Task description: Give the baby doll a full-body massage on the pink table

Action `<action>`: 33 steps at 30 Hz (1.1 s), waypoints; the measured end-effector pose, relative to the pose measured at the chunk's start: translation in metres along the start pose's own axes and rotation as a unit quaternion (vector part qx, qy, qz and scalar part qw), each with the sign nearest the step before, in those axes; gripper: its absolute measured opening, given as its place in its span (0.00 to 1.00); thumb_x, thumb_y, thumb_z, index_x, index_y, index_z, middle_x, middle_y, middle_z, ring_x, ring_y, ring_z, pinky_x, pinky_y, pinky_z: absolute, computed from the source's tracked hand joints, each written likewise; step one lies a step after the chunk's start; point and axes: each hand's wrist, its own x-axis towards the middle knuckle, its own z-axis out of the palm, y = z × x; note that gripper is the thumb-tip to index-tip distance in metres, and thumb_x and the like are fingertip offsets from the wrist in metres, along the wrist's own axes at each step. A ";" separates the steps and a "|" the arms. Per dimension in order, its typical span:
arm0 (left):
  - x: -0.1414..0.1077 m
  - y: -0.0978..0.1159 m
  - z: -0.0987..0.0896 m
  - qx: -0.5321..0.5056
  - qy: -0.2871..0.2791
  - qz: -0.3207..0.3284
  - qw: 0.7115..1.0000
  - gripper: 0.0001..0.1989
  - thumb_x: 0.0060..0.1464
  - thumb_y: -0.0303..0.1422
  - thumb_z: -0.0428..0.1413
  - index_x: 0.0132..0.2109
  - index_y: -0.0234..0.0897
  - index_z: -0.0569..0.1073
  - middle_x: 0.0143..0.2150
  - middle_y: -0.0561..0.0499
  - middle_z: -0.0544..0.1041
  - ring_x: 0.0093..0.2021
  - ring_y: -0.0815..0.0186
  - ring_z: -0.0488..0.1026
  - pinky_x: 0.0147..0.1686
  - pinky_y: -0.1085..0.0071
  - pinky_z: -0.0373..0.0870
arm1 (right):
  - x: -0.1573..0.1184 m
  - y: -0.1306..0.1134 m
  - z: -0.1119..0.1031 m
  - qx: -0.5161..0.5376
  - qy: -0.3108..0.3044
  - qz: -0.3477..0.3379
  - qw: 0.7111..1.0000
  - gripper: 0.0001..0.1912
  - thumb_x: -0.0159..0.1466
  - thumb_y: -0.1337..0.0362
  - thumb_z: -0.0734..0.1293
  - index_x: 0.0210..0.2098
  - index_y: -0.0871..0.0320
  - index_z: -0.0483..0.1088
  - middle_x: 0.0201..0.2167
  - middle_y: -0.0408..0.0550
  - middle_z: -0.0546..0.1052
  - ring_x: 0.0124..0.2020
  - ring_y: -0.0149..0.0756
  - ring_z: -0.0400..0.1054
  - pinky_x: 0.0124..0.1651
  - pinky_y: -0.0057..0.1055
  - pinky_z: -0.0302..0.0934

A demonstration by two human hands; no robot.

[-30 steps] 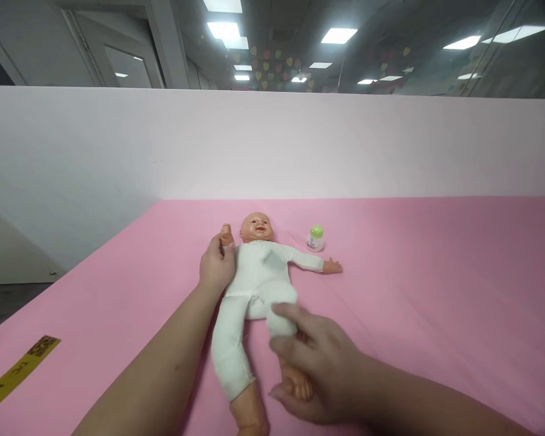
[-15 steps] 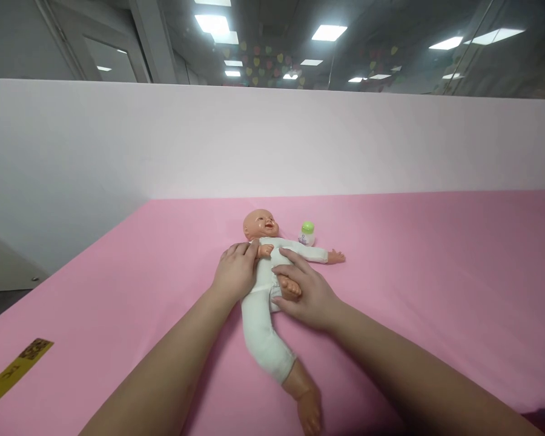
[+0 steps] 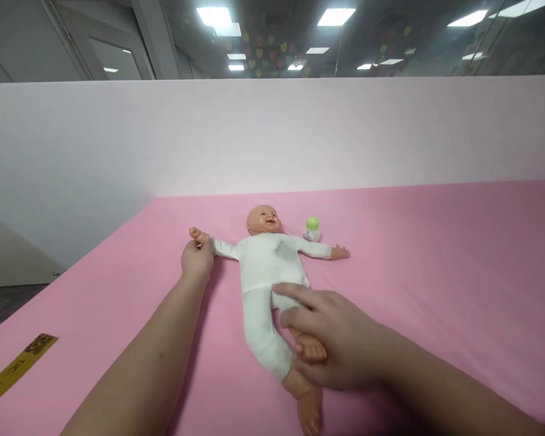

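Note:
A baby doll (image 3: 272, 257) with a white cloth body lies on its back on the pink sheet (image 3: 436, 272), head at the far end. My left hand (image 3: 197, 259) is closed around the doll's arm at the left, near its wrist, and that arm is stretched out sideways. Around the doll's bent leg is my right hand (image 3: 336, 339), with the foot (image 3: 311, 348) showing between thumb and fingers. The other leg (image 3: 267, 339) lies extended toward me. The doll's other arm (image 3: 318, 249) rests stretched out to the right.
A small bottle (image 3: 312, 230) with a green cap stands beyond the doll's right-hand arm. Along the far side runs a white wall panel (image 3: 300, 133) with glass above it. A yellow printed strip (image 3: 18, 369) lies at the lower left.
My left hand has moved left, drawing the doll's arm from across its chest out to the side. My right hand has come nearer to me, bringing the bent leg down from the belly.

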 end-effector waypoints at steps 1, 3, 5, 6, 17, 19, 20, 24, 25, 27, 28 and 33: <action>0.003 -0.002 -0.001 -0.001 0.001 -0.018 1.000 0.23 0.62 0.53 0.57 0.51 0.38 0.73 0.44 0.39 0.83 0.38 0.51 0.81 0.35 0.60 0.74 | 0.000 -0.003 -0.001 0.005 -0.028 -0.005 1.000 0.13 0.58 0.63 0.73 0.43 0.53 0.75 0.69 0.52 0.69 0.50 0.47 0.78 0.44 0.38 0.74; 0.005 -0.002 -0.003 0.002 -0.001 -0.033 0.999 0.24 0.62 0.53 0.56 0.51 0.37 0.73 0.44 0.38 0.82 0.42 0.49 0.81 0.37 0.58 0.75 | -0.002 -0.009 -0.001 0.010 -0.076 -0.014 0.997 0.11 0.56 0.63 0.73 0.40 0.53 0.74 0.65 0.50 0.73 0.47 0.45 0.78 0.41 0.36 0.73; 0.003 -0.001 -0.003 0.004 -0.001 -0.013 1.000 0.23 0.63 0.53 0.54 0.51 0.37 0.74 0.44 0.39 0.82 0.44 0.48 0.80 0.39 0.57 0.75 | -0.005 -0.012 0.002 0.014 -0.106 -0.025 0.994 0.12 0.55 0.63 0.75 0.39 0.54 0.74 0.61 0.50 0.76 0.45 0.44 0.78 0.41 0.36 0.73; 0.002 0.000 -0.003 0.004 -0.002 -0.004 1.000 0.23 0.64 0.52 0.54 0.51 0.37 0.74 0.45 0.39 0.82 0.45 0.48 0.80 0.40 0.57 0.75 | -0.006 -0.013 0.004 0.019 -0.115 -0.029 0.993 0.13 0.54 0.63 0.76 0.38 0.54 0.74 0.60 0.51 0.76 0.44 0.44 0.78 0.41 0.36 0.72; -0.018 0.016 -0.002 0.073 -0.010 0.101 0.992 0.18 0.65 0.49 0.56 0.52 0.41 0.72 0.48 0.45 0.82 0.42 0.56 0.79 0.37 0.64 0.71 | -0.006 0.001 0.015 0.056 -0.202 -0.005 0.978 0.25 0.51 0.56 0.81 0.47 0.51 0.76 0.61 0.47 0.74 0.46 0.45 0.76 0.39 0.34 0.65; -0.029 0.026 -0.002 0.094 -0.022 0.134 0.986 0.17 0.66 0.48 0.55 0.54 0.42 0.72 0.47 0.46 0.82 0.43 0.56 0.78 0.38 0.65 0.70 | -0.003 -0.003 0.018 0.037 -0.211 -0.021 0.977 0.16 0.57 0.54 0.77 0.41 0.53 0.75 0.53 0.48 0.77 0.44 0.44 0.74 0.35 0.33 0.60; -0.034 0.031 -0.002 0.104 -0.029 0.150 0.983 0.17 0.67 0.48 0.55 0.54 0.43 0.73 0.46 0.47 0.82 0.42 0.57 0.78 0.38 0.65 0.70 | -0.002 -0.007 0.018 0.023 -0.210 -0.031 0.977 0.12 0.60 0.54 0.75 0.37 0.54 0.74 0.47 0.48 0.77 0.43 0.44 0.73 0.33 0.32 0.58; -0.058 0.046 0.002 0.161 -0.062 0.255 0.951 0.17 0.71 0.46 0.51 0.56 0.44 0.74 0.46 0.47 0.83 0.43 0.55 0.78 0.40 0.63 0.70 | 0.002 -0.024 0.007 0.010 -0.169 -0.029 0.985 0.06 0.63 0.61 0.70 0.33 0.54 0.69 0.35 0.45 0.75 0.37 0.40 0.70 0.31 0.32 0.54; -0.064 0.048 0.004 0.180 -0.069 0.294 0.936 0.17 0.71 0.44 0.51 0.58 0.44 0.75 0.49 0.46 0.82 0.46 0.54 0.78 0.43 0.61 0.71 | 0.002 -0.028 0.003 0.020 -0.144 -0.014 0.989 0.05 0.61 0.63 0.70 0.33 0.54 0.69 0.36 0.45 0.75 0.35 0.38 0.69 0.31 0.32 0.56; -0.073 0.050 0.009 0.226 -0.084 0.369 0.898 0.18 0.69 0.39 0.53 0.62 0.44 0.74 0.55 0.44 0.81 0.54 0.51 0.76 0.53 0.58 0.70 | 0.001 -0.029 -0.004 0.041 -0.073 0.003 0.996 0.06 0.58 0.65 0.70 0.35 0.55 0.69 0.42 0.46 0.76 0.34 0.36 0.70 0.33 0.32 0.61; -0.077 0.051 0.012 0.250 -0.092 0.396 0.878 0.20 0.68 0.37 0.54 0.64 0.44 0.73 0.58 0.44 0.80 0.57 0.49 0.74 0.57 0.56 0.69 | 0.001 -0.027 -0.005 0.047 -0.032 0.002 0.998 0.07 0.58 0.67 0.69 0.36 0.55 0.70 0.47 0.49 0.76 0.36 0.37 0.71 0.36 0.33 0.64; -0.087 0.051 0.021 0.336 -0.118 0.438 0.825 0.23 0.68 0.33 0.53 0.68 0.44 0.72 0.61 0.45 0.78 0.62 0.48 0.69 0.62 0.53 0.66 | 0.005 0.012 0.009 0.031 0.105 -0.006 0.994 0.17 0.68 0.66 0.67 0.57 0.53 0.73 0.67 0.58 0.69 0.63 0.51 0.70 0.57 0.44 0.70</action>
